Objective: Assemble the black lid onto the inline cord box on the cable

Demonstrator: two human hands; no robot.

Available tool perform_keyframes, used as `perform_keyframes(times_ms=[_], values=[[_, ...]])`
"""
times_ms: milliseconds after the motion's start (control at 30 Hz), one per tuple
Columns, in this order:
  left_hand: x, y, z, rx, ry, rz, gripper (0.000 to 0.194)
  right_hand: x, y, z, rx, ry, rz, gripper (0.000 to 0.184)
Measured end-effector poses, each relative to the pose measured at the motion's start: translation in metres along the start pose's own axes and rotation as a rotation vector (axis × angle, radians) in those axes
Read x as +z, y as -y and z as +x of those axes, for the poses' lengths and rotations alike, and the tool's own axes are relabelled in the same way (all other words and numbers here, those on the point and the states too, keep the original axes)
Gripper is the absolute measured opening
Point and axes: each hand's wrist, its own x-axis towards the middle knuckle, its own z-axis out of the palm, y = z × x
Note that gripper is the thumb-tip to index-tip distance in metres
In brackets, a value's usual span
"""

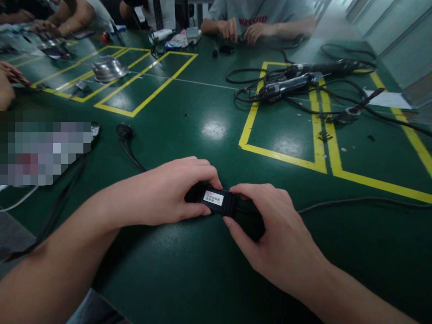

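Observation:
A small black cable box (221, 201) with a printed white label (213, 197) facing up is at the table's near middle. My left hand (175, 191) grips its left end between thumb and fingers. On the ribbed right end, my right hand (273, 225) closes with thumb and index finger. A black cable (337, 202) runs from behind my right hand to the right edge. Beyond my left hand lies a black power plug (124, 131), its cord passing out of sight behind that hand. The undersides of the box and some fingertips are hidden.
The green table (189, 265) carries yellow tape outlines (283, 155). Black electric screwdrivers (290, 85) with tangled cords lie at the right back. A metal bowl (110, 69) stands at the left back. Across the table, a person in a grey shirt (259, 22) works with both hands.

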Motion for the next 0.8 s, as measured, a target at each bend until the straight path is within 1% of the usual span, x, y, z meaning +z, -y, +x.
perform_keyframes(times_ms=[200, 433, 800], values=[[0.0000, -0.0004, -0.0012, 0.002, -0.004, -0.001, 0.023, -0.0004, -0.0001, -0.0001, 0.021, 0.020, 0.003, 0.026], [-0.0003, 0.0003, -0.0001, 0.001, 0.005, -0.011, 0.021, -0.0003, 0.0005, 0.0011, 0.023, -0.005, 0.002, 0.026], [0.0005, 0.0010, -0.0003, -0.003, 0.001, -0.007, 0.021, -0.0008, 0.0003, 0.0009, 0.019, 0.009, -0.015, 0.026]])
